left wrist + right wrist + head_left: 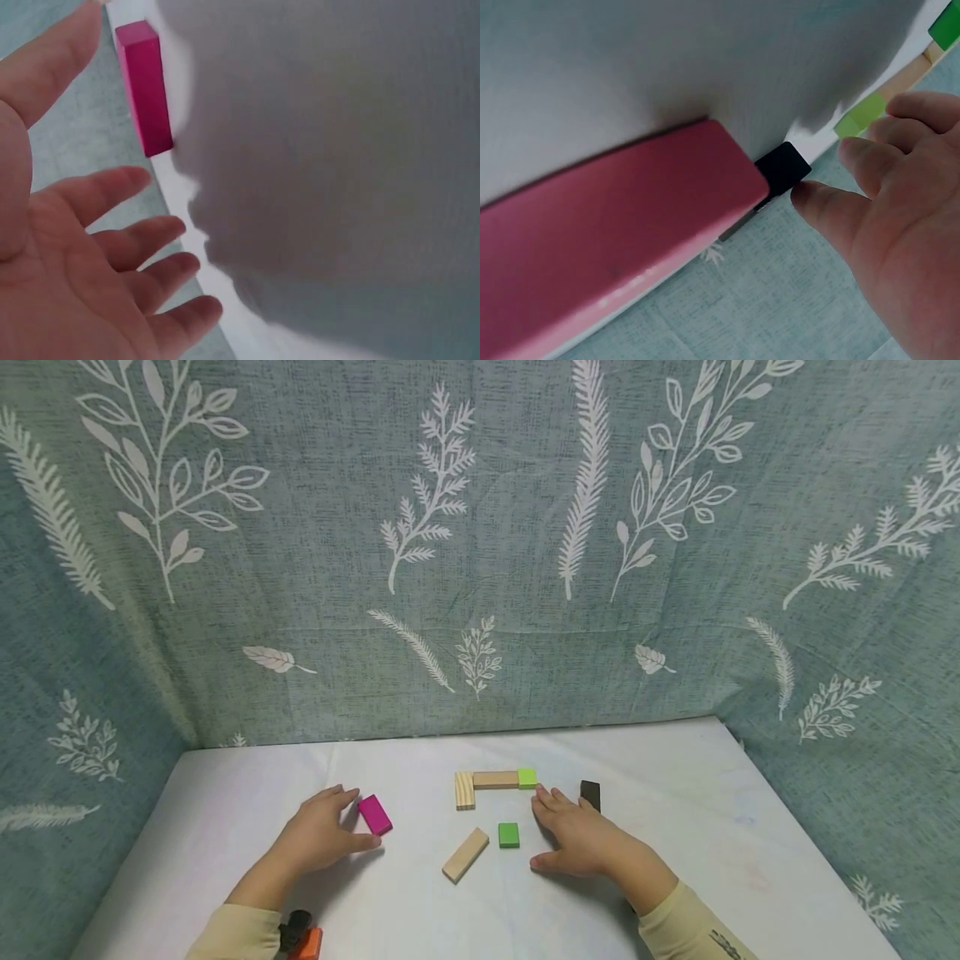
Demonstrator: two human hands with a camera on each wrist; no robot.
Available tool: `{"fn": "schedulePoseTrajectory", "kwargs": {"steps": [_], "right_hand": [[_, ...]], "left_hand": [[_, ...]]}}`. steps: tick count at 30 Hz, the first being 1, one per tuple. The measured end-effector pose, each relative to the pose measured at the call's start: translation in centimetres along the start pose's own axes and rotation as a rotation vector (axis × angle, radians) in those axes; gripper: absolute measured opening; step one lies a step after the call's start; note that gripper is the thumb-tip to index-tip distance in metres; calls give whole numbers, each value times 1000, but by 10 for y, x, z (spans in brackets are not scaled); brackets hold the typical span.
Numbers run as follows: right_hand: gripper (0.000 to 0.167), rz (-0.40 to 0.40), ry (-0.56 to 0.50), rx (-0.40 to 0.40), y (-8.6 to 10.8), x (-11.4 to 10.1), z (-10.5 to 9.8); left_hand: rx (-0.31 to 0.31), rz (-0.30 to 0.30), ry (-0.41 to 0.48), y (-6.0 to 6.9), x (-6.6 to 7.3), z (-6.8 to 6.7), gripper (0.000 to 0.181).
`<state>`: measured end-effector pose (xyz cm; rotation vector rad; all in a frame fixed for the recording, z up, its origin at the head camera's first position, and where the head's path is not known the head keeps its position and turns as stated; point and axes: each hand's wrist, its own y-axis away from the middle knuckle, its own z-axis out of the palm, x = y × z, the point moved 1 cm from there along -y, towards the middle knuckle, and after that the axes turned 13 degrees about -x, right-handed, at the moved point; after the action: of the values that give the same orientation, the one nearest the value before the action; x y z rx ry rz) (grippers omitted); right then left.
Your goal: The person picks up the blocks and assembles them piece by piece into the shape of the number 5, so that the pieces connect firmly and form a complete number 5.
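Note:
In the head view the left hand [318,833] spreads its thumb and fingers around a magenta block [375,815]; the left wrist view shows a gap between the fingers and the magenta block [144,88]. The right hand [581,837] is spread palm down, its fingertips close to a light green block [527,778] that ends a row with a plain wooden block [496,780] and a striped one [465,791]. Whether a fingertip touches the green one, I cannot tell. Partly behind the right hand lies a black block [591,794].
Between the hands lie a darker green block [508,835] and a tilted wooden block [466,855]. An orange block [306,945] is beside the left sleeve. A large pink object [622,225] fills the right wrist view's left side. Patterned cloth [480,552] stands behind the white table [405,902].

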<state>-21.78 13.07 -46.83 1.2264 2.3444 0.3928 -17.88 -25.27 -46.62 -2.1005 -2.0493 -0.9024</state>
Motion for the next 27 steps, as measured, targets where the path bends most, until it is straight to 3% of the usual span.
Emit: {"fn": "schedulePoseTrajectory", "kwargs": {"steps": [11,20,27], "right_hand": [[90,-34,8,41,4,-2,-2],[88,-163,121,-34,7,-41,-3],[89,-125,147,-48,3,-45,0]], "left_hand": [[4,-47,-60,-2,5,3,93],[35,-83,-115,-3,10,3,84],[54,-65,-147,-5,14,4,73]]}}
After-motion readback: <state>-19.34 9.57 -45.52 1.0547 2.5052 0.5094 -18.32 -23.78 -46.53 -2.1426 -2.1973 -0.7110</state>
